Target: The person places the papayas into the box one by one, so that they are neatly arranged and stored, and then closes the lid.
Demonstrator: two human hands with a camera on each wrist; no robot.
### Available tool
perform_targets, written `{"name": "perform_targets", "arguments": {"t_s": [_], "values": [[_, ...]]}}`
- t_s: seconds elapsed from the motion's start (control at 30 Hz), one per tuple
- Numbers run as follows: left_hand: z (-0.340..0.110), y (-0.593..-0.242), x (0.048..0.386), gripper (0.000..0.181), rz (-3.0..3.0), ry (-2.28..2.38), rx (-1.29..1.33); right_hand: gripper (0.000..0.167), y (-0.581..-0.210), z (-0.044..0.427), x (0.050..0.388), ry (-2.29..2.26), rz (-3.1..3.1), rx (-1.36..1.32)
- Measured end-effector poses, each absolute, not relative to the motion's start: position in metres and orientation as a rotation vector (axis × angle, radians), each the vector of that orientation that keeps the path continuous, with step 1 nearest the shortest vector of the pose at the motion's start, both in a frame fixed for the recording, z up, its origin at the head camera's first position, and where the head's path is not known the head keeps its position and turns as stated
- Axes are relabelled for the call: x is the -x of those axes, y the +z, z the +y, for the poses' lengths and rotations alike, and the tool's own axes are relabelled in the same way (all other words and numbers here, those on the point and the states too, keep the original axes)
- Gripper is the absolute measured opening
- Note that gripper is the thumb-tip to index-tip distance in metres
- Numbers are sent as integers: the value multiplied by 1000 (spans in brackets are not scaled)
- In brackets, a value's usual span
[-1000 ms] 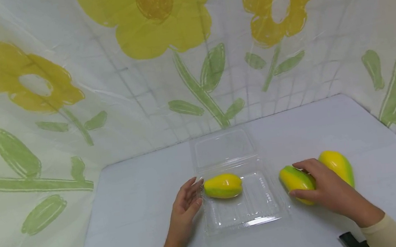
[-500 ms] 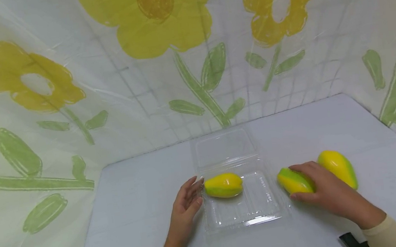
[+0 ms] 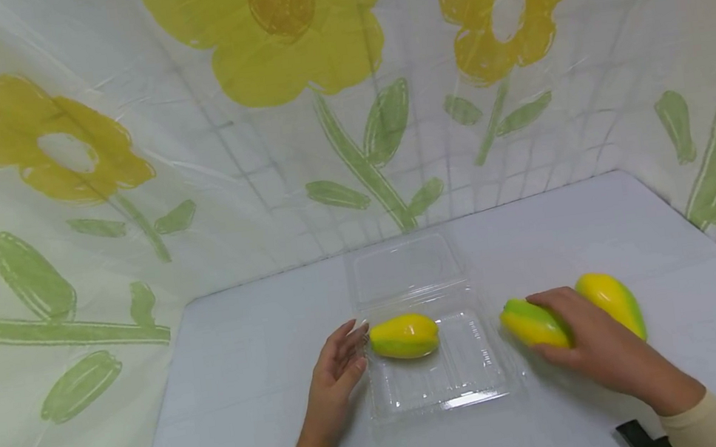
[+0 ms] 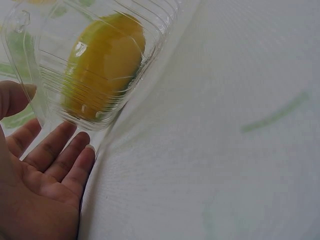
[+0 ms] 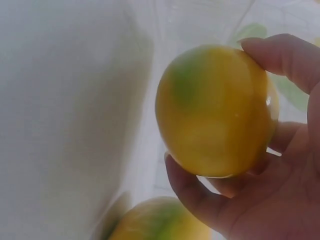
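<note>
A yellow-and-green papaya with a glossy skin is gripped by my right hand, to the right of the clear plastic clamshell box. In the right wrist view, thumb and fingers curl round this papaya. A second papaya lies in the upper left part of the box, whose lid is folded back flat. My left hand is at the box's left edge, fingers relaxed and fingertips at the rim. The left wrist view has the left hand beside the box wall, the papaya visible through it.
A third papaya lies on the white table behind my right hand, partly hidden by it. A curtain printed with yellow flowers stands round the back and sides of the table. Dark straps show near both wrists.
My right hand has shifted the gripped papaya slightly left and turned it a little, and it looks slightly raised now. The third papaya has shifted slightly. The left hand and the box have stayed put.
</note>
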State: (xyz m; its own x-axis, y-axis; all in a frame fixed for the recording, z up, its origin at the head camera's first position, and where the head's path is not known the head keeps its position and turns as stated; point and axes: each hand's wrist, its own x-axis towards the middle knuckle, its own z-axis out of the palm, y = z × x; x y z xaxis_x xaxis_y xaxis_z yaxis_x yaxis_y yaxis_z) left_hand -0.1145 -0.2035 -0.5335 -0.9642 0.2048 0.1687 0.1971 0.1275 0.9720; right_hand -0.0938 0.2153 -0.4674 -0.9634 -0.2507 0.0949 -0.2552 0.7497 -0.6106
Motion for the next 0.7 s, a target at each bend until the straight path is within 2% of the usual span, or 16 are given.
{"name": "perform_targets", "arguments": {"t_s": [0.7], "values": [[-202, -532, 115, 57, 2359, 2023, -402, 67, -452, 213, 92, 1043, -2798, -371]]}}
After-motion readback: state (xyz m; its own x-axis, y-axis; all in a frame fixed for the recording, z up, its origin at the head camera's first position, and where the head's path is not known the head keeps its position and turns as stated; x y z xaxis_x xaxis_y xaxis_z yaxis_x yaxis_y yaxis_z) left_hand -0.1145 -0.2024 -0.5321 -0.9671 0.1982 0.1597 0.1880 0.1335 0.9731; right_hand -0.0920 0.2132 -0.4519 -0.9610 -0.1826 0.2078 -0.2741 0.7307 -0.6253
